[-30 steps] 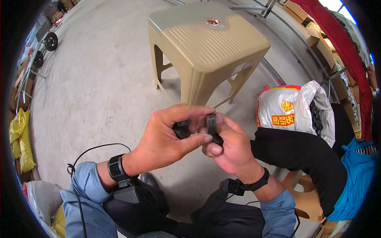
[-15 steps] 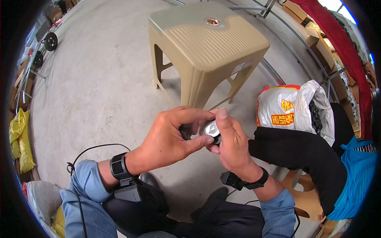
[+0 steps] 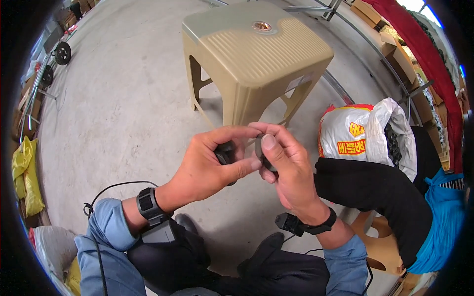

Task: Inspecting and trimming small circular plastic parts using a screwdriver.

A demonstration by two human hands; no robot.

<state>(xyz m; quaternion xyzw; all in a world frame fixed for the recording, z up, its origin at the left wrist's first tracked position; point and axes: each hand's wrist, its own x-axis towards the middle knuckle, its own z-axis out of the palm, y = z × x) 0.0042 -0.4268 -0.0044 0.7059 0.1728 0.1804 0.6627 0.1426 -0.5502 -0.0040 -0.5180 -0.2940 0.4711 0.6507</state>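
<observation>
Head view: both hands meet in front of the person, below a beige plastic stool that stands on the grey floor. The left hand is curled, its thumb and forefinger reaching to a small dark round piece seen nearly edge-on. The right hand grips that same piece, with its thumb pressed along the near side and its fingers behind. The piece therefore sits between the two sets of fingertips, partly covered by them. Further black pieces are tucked inside the left palm; their number cannot be told. Each wrist wears a black strap, the left one above a rolled blue sleeve.

To the right, a white sack with red and yellow print lies with its mouth open, showing dark pieces inside. Just beside it is another person's black-clad leg, with blue cloth next to it. A yellow bag rests at the far left, below a wheeled frame.
</observation>
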